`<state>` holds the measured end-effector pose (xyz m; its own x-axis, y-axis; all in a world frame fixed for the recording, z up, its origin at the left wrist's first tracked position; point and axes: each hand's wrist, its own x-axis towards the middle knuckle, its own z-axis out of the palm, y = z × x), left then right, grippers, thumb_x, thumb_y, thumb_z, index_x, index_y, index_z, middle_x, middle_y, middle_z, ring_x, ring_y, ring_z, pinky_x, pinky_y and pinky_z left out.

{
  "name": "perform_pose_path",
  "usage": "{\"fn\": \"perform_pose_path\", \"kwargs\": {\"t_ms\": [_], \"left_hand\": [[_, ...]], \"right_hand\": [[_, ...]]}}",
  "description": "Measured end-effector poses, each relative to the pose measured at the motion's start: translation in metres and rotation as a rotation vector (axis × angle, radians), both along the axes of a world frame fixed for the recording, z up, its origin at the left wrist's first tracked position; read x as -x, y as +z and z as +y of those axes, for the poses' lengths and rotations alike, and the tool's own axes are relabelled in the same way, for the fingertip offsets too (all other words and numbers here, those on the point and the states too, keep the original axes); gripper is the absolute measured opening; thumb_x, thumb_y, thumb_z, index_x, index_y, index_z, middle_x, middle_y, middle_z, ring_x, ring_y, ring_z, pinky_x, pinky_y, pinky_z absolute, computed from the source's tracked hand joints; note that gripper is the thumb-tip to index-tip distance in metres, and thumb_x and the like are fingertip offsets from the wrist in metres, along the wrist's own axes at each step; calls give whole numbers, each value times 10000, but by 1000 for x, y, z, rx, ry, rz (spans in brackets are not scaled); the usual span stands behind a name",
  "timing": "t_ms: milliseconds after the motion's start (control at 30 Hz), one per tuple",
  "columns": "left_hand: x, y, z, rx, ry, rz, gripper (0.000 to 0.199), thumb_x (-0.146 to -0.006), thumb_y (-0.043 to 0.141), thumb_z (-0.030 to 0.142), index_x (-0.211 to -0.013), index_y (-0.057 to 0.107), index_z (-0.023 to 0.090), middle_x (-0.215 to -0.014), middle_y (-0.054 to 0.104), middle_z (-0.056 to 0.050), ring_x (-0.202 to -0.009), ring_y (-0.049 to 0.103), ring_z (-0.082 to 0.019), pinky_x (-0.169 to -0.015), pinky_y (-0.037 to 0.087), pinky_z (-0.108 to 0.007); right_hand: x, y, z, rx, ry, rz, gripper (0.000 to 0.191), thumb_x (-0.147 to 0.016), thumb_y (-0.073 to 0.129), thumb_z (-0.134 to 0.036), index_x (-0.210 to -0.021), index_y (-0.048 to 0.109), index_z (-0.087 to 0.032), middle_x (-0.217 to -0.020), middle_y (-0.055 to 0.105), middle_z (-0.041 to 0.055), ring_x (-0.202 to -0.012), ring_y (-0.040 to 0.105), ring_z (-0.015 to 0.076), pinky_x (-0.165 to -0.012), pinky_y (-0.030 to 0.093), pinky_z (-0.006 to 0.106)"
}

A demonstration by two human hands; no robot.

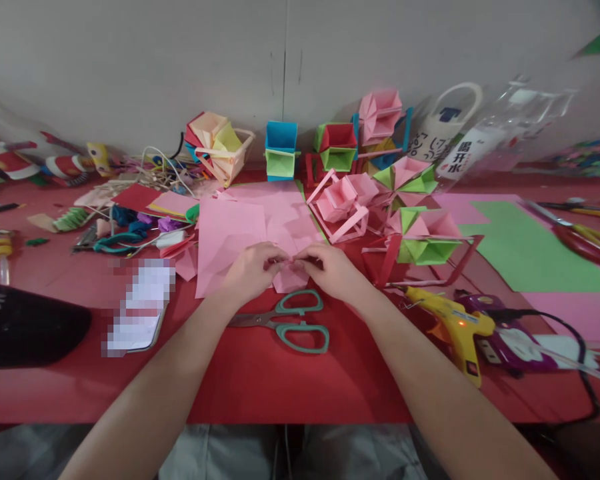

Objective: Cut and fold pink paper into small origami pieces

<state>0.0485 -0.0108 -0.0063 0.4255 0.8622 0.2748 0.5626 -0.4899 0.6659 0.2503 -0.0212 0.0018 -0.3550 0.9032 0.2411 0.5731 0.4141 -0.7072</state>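
A small folded pink paper piece (291, 279) is pinched between my two hands over the middle of the table. My left hand (257, 270) grips its left side with thumb and fingertips. On the opposite edge, my right hand (329, 267) holds it the same way. Sheets of pink paper (233, 230) lie flat just beyond and under my hands. Scissors (300, 323) with grey-green handles rest on the red table below the folded piece, blades pointing left.
Folded paper models (336, 203) stand along the back. At right are a yellow glue gun (450, 320) with its cable, green paper (525, 247) and plastic bottles (473, 143). A phone (143, 307), a black cup (30, 327) and craft scraps (165, 203) occupy the left.
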Motion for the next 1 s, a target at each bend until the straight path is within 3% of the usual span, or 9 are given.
{"fn": "perform_pose_path", "kwargs": {"t_ms": [300,667,833,1000], "left_hand": [[0,6,-2,-32,-51,50,273,-743,586,-2,-837,744,201,-819,701,-8,-744,632,-141,-697,493,-262],[9,11,-7,5,-167,145,182,-870,603,180,-890,778,227,-927,689,-20,-808,643,-147,-711,504,-257],[10,11,-7,-40,-196,152,210,-876,578,136,-852,773,211,-935,664,-33,-873,626,-162,-781,503,-280],[6,8,-7,-6,-158,127,213,-840,584,91,-857,763,206,-878,641,-21,-781,611,-137,-731,477,-270]], "right_hand": [[-2,8,-4,-53,66,-61,204,-790,622,-7,-847,742,-162,-850,690,44,-793,625,156,-732,471,271],[-4,7,-5,-57,134,-147,182,-787,641,13,-805,728,-146,-848,685,53,-793,618,158,-776,465,285],[-5,5,-5,-34,131,-142,157,-790,658,-8,-798,728,-148,-852,682,57,-790,624,159,-768,475,287],[-6,4,-5,12,128,-97,125,-808,659,-68,-800,735,-167,-859,697,55,-789,639,165,-760,486,296]]}}
